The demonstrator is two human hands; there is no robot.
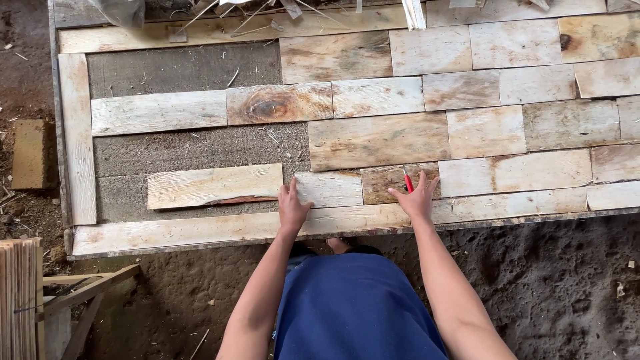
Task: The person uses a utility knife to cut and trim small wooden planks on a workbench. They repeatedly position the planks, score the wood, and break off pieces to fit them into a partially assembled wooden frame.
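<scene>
both hands flat on the worktop (200, 230), fingers spread. left hand (292, 208) presses the small pale wood piece (329, 189) in the near row, right hand (418, 198) sits on the brownish piece (383, 183) beside it with a red pencil (407, 181) tucked between fingers. further back, a knotty plank (279, 103).

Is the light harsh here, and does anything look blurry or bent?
Head view: soft, even daylight, no glare on the wood pieces; only a faint shadow under the left hand and right hand; both look sharp; the frame's edge bows slightly, as a wide lens does.
</scene>
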